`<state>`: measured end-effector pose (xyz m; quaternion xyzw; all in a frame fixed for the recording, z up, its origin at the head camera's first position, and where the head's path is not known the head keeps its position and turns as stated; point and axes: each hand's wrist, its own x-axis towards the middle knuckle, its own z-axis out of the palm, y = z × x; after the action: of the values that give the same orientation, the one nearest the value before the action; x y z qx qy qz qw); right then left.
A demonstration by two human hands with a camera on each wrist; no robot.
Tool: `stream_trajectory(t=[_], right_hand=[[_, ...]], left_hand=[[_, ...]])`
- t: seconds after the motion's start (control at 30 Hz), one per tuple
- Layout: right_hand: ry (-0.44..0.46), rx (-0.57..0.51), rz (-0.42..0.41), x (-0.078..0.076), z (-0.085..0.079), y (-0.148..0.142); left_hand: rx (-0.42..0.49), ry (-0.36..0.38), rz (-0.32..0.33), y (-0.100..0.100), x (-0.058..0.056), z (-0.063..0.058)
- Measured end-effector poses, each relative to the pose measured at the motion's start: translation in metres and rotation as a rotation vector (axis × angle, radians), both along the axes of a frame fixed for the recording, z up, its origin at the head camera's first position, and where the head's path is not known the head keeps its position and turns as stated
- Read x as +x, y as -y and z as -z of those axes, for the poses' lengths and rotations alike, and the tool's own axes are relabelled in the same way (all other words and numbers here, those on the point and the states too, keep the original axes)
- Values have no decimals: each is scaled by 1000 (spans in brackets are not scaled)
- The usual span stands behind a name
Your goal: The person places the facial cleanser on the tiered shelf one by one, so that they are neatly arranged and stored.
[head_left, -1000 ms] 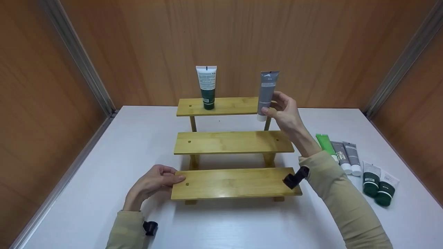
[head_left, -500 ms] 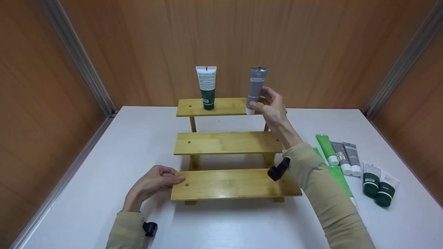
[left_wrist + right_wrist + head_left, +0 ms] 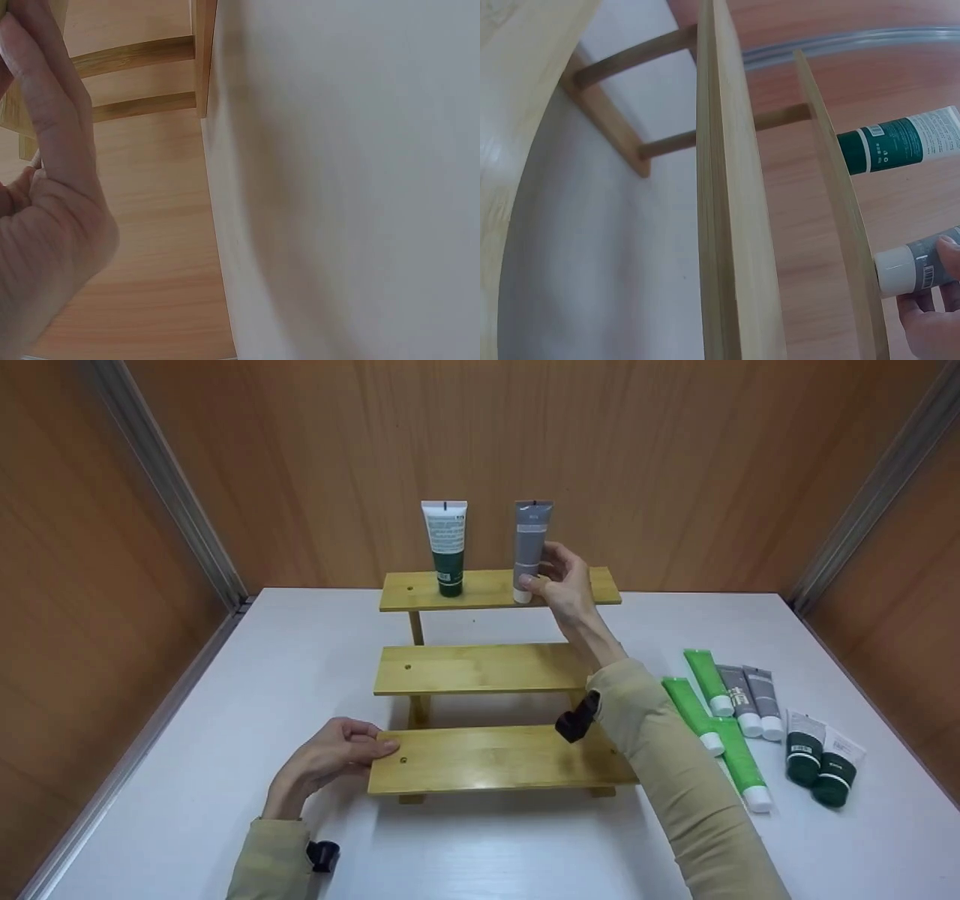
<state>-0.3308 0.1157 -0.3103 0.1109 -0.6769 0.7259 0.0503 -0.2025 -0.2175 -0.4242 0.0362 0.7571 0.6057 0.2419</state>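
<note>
Right hand (image 3: 568,591) pinches upright grey tube (image 3: 531,540) at top shelf (image 3: 489,589); green-white tube (image 3: 448,544) at its 9 o'clock. Left hand (image 3: 330,756) grips bottom shelf (image 3: 495,759).

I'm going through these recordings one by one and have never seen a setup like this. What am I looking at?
There is no machine here, just a person's bare left hand and right hand. The head view looks forward and down from a head-worn camera; the two wrist views appear turned sideways. On the white table stands a three-step wooden stand. The left hand grips its lowest shelf at the left end. The right hand holds a grey tube, cap down, at the top shelf, beside an upright white-and-dark-green tube. To the right lie three bright green tubes, two more grey tubes and two white-and-dark-green tubes.
</note>
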Motion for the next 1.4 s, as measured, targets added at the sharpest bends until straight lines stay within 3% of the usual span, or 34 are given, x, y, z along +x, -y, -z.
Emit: stream_trajectory(t=[0.37,0.73,1.17,1.4], right_hand=[[-7,2,28,-9,0,17],[-16,10,31,-13,1,23],[-33,1,16,-8,3,18],[-71,-39,5,3,9,4]], left_hand=[[-31,-6,-2,0,1,-2],[-4,-2,6,-1,2,-2],[-2,5,-4,-2,4,-3],[-16,-5,3,-3,2,-4]])
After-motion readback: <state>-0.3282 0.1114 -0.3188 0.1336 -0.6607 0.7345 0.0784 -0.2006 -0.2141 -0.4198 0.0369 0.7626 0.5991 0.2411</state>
